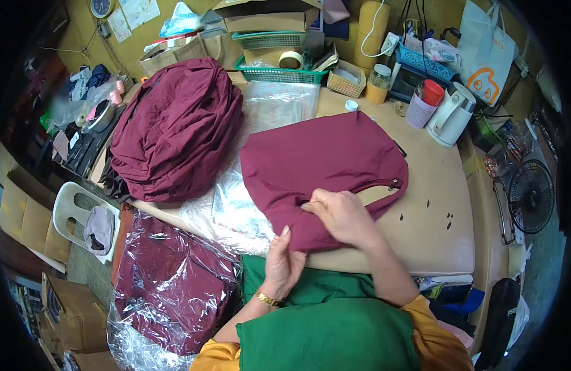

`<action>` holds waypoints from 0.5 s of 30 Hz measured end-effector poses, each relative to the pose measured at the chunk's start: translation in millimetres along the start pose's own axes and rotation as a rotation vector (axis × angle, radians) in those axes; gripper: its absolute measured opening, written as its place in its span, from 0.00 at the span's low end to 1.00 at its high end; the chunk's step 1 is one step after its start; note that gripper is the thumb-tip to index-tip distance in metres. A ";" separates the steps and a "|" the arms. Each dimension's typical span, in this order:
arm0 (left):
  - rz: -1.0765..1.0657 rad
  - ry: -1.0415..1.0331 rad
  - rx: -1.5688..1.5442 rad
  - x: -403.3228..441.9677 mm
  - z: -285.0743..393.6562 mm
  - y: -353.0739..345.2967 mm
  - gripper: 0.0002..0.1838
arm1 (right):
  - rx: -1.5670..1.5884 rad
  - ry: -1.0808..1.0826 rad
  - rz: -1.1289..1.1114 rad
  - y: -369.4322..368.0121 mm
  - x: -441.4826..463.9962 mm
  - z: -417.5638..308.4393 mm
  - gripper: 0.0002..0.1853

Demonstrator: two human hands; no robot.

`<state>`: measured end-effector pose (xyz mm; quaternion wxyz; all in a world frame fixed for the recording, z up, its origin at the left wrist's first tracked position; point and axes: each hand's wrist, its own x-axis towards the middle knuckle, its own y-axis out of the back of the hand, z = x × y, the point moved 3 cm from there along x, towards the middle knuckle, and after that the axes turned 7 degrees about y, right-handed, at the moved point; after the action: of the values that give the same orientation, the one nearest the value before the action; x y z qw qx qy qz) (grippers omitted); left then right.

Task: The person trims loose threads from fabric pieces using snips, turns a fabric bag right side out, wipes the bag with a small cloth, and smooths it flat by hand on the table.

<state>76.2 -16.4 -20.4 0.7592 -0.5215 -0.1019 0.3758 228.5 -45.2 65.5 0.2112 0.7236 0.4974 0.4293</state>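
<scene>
A maroon fabric bag point(322, 154) lies flat on the padded table in front of me. A zip pull shows at its right side, beside a long curved gap with the beige tabletop visible through it. My right hand point(342, 216) is closed over the lower middle of the bag, pinching a fold of cloth between thumb and fingers. At the near edge, my left hand point(283, 263) grips the bag with its thumb on top; some of its fingers are hidden by the cloth. A gold watch band is on the left wrist.
Left on the table is a big heap of maroon fabric point(177, 130), beside clear plastic sleeves point(242, 204). Plastic-wrapped maroon goods point(174, 284) hang below the front edge. A kettle point(452, 114), cups point(419, 111), a jar point(378, 83) and green baskets point(282, 75) line the back.
</scene>
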 end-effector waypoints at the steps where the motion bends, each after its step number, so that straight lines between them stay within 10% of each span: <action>1: -0.036 0.013 -0.019 -1.5 7.4 7.9 0.19 | 0.064 -0.081 -0.218 8.8 -3.7 13.0 0.17; 5: -0.095 0.197 0.208 -21.8 58.7 48.9 0.19 | -0.430 -0.410 -0.768 61.0 -49.6 62.7 0.30; 8: 0.082 0.329 1.062 -51.6 126.4 44.3 0.15 | -0.004 -0.346 -0.776 107.1 -85.2 75.7 0.22; 10: 0.267 -0.096 1.339 -45.6 173.2 65.1 0.13 | 0.723 -0.494 -0.148 132.4 -100.5 90.2 0.11; 12: 0.253 -0.288 1.253 -28.1 184.5 40.1 0.09 | 0.442 -0.468 0.185 139.6 -85.4 133.7 0.08; 15: 0.195 -0.447 1.487 16.9 160.6 1.8 0.32 | 0.364 -0.364 0.171 117.9 -39.4 165.6 0.17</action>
<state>-0.7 110.3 44.0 0.8341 0.2057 0.0725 0.5067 424.4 -109.6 46.0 0.1265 0.8544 0.4572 0.2119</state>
